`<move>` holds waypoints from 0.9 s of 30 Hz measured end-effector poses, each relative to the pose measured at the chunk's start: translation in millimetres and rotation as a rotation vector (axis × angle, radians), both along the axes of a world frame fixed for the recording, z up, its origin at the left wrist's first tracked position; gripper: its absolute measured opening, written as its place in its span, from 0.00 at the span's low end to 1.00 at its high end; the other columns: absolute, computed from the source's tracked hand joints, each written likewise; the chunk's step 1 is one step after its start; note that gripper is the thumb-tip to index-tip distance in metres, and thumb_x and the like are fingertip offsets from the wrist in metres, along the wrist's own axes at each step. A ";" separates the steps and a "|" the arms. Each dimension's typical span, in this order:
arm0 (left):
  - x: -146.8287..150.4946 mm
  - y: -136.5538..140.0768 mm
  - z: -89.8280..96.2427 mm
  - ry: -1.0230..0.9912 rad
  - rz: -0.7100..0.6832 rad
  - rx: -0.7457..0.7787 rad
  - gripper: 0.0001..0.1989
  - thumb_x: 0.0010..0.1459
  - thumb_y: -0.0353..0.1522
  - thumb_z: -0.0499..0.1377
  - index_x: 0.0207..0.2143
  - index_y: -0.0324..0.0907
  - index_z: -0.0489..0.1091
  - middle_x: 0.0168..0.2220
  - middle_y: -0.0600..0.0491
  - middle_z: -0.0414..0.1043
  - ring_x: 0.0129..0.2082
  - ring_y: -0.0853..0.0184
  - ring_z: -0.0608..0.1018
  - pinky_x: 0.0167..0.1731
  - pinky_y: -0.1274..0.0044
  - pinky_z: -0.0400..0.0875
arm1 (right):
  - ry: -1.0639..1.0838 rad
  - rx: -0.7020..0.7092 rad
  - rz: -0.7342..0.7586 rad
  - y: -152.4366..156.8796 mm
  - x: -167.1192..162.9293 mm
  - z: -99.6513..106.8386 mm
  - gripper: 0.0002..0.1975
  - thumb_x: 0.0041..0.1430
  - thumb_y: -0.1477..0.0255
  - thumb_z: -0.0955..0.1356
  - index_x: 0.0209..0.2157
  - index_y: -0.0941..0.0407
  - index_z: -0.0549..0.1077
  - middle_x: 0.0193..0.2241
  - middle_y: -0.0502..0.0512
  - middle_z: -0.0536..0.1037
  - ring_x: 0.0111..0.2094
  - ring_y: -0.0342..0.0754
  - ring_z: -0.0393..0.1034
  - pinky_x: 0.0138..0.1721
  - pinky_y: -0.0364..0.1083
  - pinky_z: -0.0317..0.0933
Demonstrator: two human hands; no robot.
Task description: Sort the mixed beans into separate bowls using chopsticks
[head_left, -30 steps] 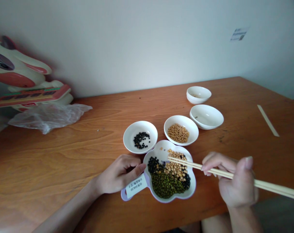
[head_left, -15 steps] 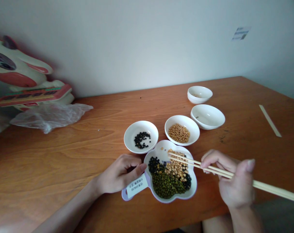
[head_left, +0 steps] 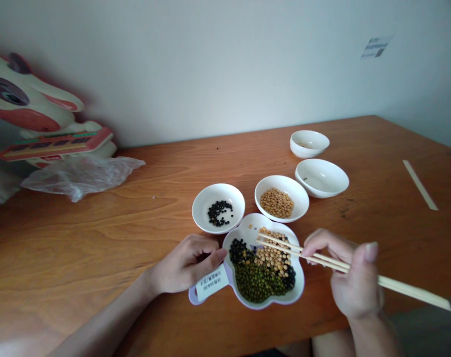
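Observation:
My left hand [head_left: 190,263] is closed on the edge and handle side of a lobed white-and-lilac dish [head_left: 299,292], which bears a paper label [head_left: 212,282]. Green beans [head_left: 257,282], black beans [head_left: 238,248] and yellow soybeans [head_left: 272,258] lie in it. A pair of chopsticks [head_left: 329,261] is gripped in my right hand [head_left: 354,277], its tips over the soybeans at the dish's far side; whether they pinch a bean I cannot tell. Just behind the dish stand a white bowl [head_left: 199,213] of black beans and a white bowl [head_left: 303,196] of soybeans.
Farther right are a white bowl [head_left: 329,178] with a few dark specks and another white bowl [head_left: 310,148] at the back. A flat wooden stick [head_left: 420,184] lies at the right. On the left are a crumpled plastic bag [head_left: 80,176] and a cow-shaped toy [head_left: 50,109] by the wall.
The view has shifted slightly. My right hand has moved a little left, closer to the dish, and the chopstick tips stay over the soybeans. My left hand keeps its hold.

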State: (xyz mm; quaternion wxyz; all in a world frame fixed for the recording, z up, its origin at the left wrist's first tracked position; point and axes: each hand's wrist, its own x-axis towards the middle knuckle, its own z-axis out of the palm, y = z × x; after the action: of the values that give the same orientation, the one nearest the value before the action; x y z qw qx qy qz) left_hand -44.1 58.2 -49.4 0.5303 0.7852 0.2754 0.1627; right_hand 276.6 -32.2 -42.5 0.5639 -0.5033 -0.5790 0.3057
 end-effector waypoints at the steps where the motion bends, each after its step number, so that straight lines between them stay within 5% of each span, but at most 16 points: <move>1: -0.2 -0.2 -0.4 0.001 0.003 -0.004 0.25 0.79 0.41 0.52 0.26 0.41 0.61 0.23 0.58 0.60 0.22 0.75 0.60 0.21 0.82 0.54 | -0.013 0.005 0.017 0.6 2.1 -1.9 0.45 0.74 0.41 0.47 0.27 0.52 0.81 0.22 0.55 0.77 0.24 0.50 0.72 0.25 0.48 0.64; 18: -0.5 0.0 -1.0 -0.014 -0.010 -0.015 0.24 0.79 0.40 0.52 0.28 0.40 0.62 0.25 0.57 0.61 0.23 0.74 0.62 0.22 0.83 0.57 | -0.021 0.065 -0.008 0.6 8.8 -8.0 0.43 0.78 0.47 0.48 0.26 0.52 0.83 0.21 0.55 0.77 0.24 0.48 0.72 0.25 0.47 0.64; 27: 1.0 -0.2 0.4 -0.026 -0.006 -0.002 0.24 0.80 0.40 0.51 0.27 0.40 0.62 0.25 0.57 0.61 0.23 0.75 0.62 0.22 0.83 0.57 | 0.077 0.062 -0.117 1.0 -8.1 6.2 0.42 0.74 0.41 0.52 0.24 0.52 0.82 0.20 0.54 0.76 0.23 0.49 0.69 0.24 0.47 0.62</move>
State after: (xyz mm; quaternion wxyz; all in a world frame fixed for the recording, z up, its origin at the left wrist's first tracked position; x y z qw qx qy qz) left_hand -43.1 57.9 -49.0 0.5350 0.7834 0.2661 0.1710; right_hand 268.5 -31.1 -36.3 0.6180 -0.5065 -0.5356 0.2732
